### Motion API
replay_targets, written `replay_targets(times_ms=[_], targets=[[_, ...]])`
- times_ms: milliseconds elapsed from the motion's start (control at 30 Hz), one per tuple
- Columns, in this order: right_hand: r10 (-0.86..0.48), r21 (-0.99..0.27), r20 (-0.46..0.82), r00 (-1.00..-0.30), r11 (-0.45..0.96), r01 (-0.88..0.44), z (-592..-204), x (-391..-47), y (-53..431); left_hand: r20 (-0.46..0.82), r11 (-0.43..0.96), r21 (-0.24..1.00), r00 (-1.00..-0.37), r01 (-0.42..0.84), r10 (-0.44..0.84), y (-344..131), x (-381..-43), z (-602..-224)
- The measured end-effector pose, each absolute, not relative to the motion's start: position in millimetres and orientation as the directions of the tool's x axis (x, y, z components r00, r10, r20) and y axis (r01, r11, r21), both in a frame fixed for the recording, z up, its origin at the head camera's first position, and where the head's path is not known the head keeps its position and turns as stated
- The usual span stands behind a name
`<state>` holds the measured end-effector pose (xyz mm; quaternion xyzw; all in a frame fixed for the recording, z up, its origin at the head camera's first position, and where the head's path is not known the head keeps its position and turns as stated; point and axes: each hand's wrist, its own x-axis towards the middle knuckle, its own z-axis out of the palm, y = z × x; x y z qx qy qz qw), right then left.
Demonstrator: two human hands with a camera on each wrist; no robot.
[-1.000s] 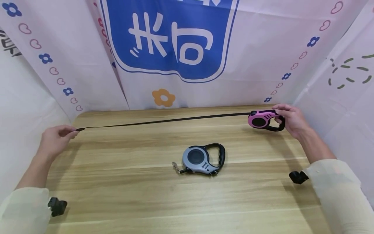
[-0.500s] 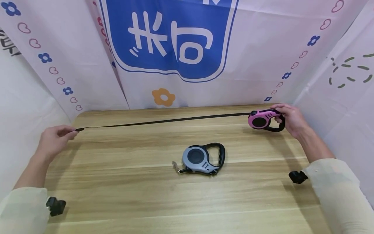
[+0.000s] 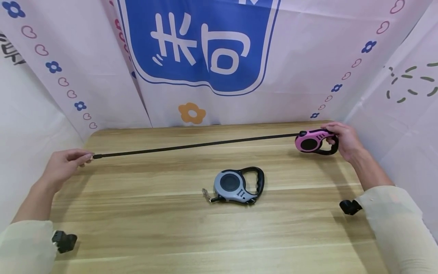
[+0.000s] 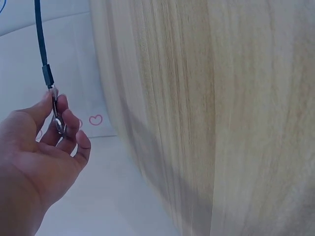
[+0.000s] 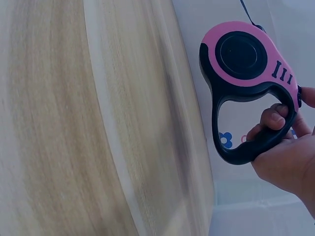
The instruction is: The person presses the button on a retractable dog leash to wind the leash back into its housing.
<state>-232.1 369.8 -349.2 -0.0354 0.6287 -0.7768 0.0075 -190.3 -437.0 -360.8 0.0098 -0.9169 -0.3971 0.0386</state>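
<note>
Spanning a wood-grain table before printed cloth, a pink-cased leash is pinched by left-hand fingers, gripped by right-hand fingers.

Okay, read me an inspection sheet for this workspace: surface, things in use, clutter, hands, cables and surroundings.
Surface: light wood-grain table.
Things in use: pink-and-black retractable leash, its black strap drawn out to a metal clip.
Clutter: gray retractable leash lying unheld on the table.
Hands: left hand pinches the metal clip; right hand grips the pink leash's handle.
Cables: nothing seen.
Surroundings: white printed cloth behind the table and along both sides.
</note>
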Motion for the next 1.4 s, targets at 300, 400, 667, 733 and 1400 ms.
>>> replay_targets(times_ms=[300,400,667,733,1400], targets=[[-0.044,-0.975,0.039,-0.998,-0.221,-0.028,-352,-232,369,0.063,0.645,0.764,-0.997,0.020,-0.044,-437,-190,-359],[-0.044,-0.972,0.048,-0.998,-0.230,-0.037,-351,-232,368,0.065,0.640,0.768,-0.997,0.020,-0.046,-436,-190,-358],[-0.042,-0.968,0.034,-0.999,-0.251,-0.022,-352,-231,370,0.063,0.656,0.755,-0.997,0.014,-0.052,-434,-189,-354],[-0.040,-0.971,0.028,-0.999,-0.238,-0.018,-352,-231,370,0.062,0.656,0.755,-0.997,0.013,-0.052,-434,-190,-353],[-0.029,-0.994,-0.038,-0.999,-0.101,0.041,-354,-227,372,0.101,0.711,0.701,-0.994,0.044,-0.039,-431,-188,-348]])
